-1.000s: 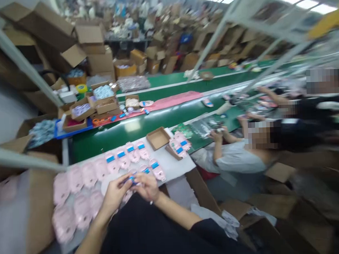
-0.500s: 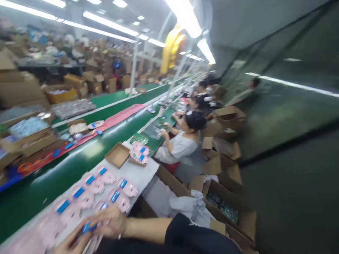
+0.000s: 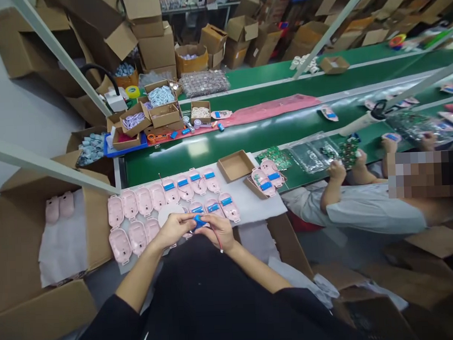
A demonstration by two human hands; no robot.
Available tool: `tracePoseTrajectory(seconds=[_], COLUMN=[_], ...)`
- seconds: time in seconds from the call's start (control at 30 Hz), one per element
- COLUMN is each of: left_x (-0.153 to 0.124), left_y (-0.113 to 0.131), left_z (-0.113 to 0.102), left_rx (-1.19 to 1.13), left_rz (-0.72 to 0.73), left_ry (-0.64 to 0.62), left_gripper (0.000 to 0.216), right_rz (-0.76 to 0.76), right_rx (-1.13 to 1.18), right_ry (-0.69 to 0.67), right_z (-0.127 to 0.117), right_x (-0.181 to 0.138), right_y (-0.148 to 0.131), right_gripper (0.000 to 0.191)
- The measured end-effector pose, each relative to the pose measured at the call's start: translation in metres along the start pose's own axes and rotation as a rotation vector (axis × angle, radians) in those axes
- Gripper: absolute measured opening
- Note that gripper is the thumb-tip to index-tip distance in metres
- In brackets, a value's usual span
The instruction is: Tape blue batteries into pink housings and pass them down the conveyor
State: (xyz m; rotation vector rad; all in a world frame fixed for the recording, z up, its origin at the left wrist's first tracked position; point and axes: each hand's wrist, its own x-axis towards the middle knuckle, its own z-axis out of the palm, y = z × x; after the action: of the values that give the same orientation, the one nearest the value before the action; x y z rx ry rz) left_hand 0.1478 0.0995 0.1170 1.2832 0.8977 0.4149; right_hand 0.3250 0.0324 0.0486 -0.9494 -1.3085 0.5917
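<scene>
A blue cylindrical battery (image 3: 199,221) is pinched between the fingertips of both my hands, close to my body. My left hand (image 3: 173,229) grips it from the left, while my right hand (image 3: 221,231) holds its other end. From the right hand hangs a thin red wire (image 3: 217,239) with a small connector. Beneath and beyond the hands, pink plastic shells (image 3: 144,200) lie in two rows on a white sheet (image 3: 250,205). Several shells toward the right carry a blue battery (image 3: 210,175); those at the left show none. A white disc (image 3: 167,213) lies just past my left hand, partly covered by it.
A green conveyor (image 3: 167,164) runs beyond the sheet. An open carton (image 3: 237,165) and stacked shells (image 3: 266,181) stand at right, near circuit boards (image 3: 276,157). A co-worker (image 3: 365,205) sits at right. A large cardboard box (image 3: 98,224) stands at left.
My view has swung left and down, so the shells and both hands now sit mid-picture. The blue battery stays in my hands.
</scene>
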Motion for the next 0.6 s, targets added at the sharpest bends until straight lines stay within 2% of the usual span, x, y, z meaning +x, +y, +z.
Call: tracePoseTrajectory(seconds=[0.17,0.3,0.37,0.43,0.53,0.6], left_x=[-0.009,-0.021,-0.025,-0.029,-0.029,-0.027], left_y=[-0.003,-0.015,-0.021,-0.024,-0.018,-0.008], left_z=[0.004,0.002,-0.002,-0.004,-0.006,-0.004], left_rx=[-0.009,-0.026,-0.059,-0.096,-0.14,-0.087], left_rz=[0.093,0.111,0.107,0.079,0.052,0.094], left_ry=[-0.005,-0.05,-0.068,-0.078,-0.119,-0.109], left_gripper=[0.064,0.059,0.06,0.07,0.088,0.076], right_rz=[0.006,-0.07,-0.064,-0.027,-0.047,-0.118], right_rx=[0.053,0.106,0.113,0.098,0.044,0.027], right_ry=[-0.029,-0.111,-0.132,-0.098,-0.073,-0.11], right_z=[-0.001,-0.001,-0.001,-0.001,-0.003,-0.004], right_x=[0.0,0.0,0.001,0.004,0.009,0.014], right_y=[-0.003,-0.006,-0.007,-0.007,-0.01,-0.013], right_gripper=[0.022,0.025,0.026,0.027,0.032,0.035])
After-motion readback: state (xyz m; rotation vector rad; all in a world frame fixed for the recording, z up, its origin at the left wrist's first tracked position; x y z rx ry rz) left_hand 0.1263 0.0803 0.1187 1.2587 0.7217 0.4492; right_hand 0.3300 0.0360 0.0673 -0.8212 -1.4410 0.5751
